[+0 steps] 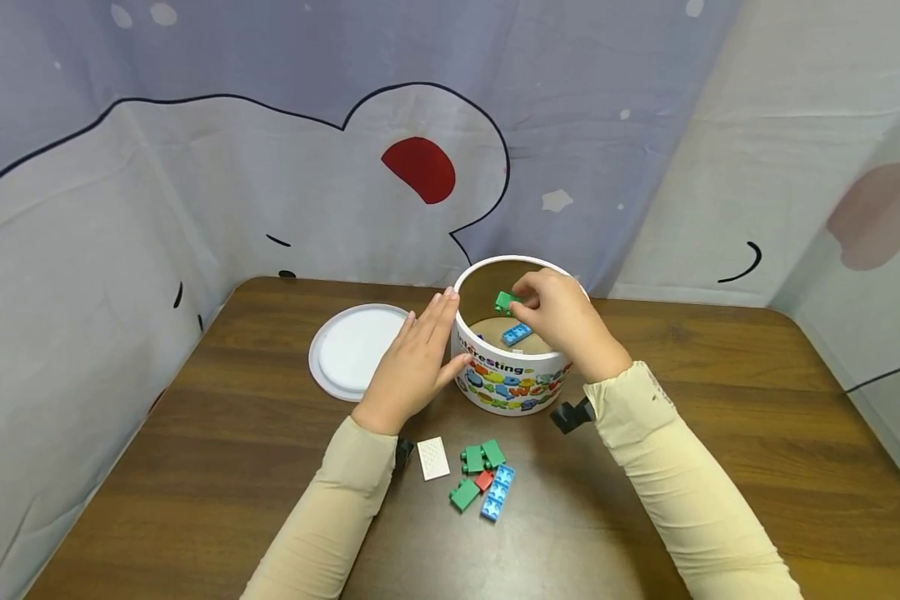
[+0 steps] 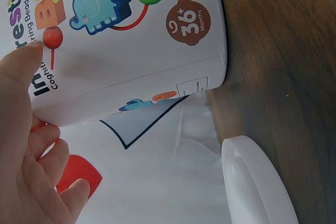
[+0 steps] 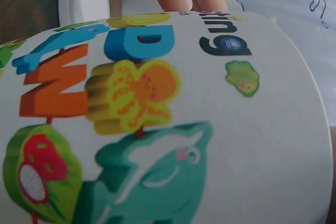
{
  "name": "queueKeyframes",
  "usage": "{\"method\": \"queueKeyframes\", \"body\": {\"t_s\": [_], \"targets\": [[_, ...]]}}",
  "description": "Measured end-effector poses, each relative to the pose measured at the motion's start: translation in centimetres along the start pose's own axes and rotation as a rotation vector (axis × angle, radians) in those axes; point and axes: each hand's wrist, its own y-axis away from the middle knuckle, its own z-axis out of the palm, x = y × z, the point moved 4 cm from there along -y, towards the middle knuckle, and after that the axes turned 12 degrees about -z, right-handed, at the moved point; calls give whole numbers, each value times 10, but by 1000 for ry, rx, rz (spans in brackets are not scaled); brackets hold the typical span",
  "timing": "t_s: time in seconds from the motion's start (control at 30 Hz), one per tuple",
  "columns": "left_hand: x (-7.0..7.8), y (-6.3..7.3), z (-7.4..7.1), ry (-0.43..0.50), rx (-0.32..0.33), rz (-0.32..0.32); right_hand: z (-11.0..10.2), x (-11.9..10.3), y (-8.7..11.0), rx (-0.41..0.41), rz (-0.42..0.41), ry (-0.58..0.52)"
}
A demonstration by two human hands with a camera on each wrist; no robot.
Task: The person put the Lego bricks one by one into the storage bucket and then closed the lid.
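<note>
A round white tub with a colourful letter-and-animal print stands near the back of the table. My left hand lies against its left side, fingers straight and thumb on the printed front. Over the open top, my right hand pinches a green toy block inside the rim. Below it, on the tub's floor, lies a blue block. The right wrist view is filled mostly by the tub's printed wall, with fingertips at its top edge.
A round white lid lies left of the tub. In front are a white studded plate, several green blocks, a red block and a blue block strip. A printed curtain hangs behind the table.
</note>
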Motion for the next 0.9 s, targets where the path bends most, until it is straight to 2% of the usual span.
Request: {"method": "queueKeyframes", "body": {"t_s": [0.1, 0.2, 0.43, 0.57, 0.73, 0.9], "targets": [[1, 0, 0, 3, -2, 2, -2, 2, 3, 45, 67, -3], [2, 0, 0, 4, -11, 0, -4, 1, 8, 101, 69, -25], [2, 0, 0, 2, -23, -13, -15, -15, 27, 287, -41, -92], [1, 0, 0, 3, -24, -17, -22, -30, 42, 358, -118, -113], [0, 0, 1, 15, -28, -20, -25, -51, 59, 373, -268, -150], [-1, -1, 0, 18, -34, -25, -17, -65, 75, 290, -364, -187]]}}
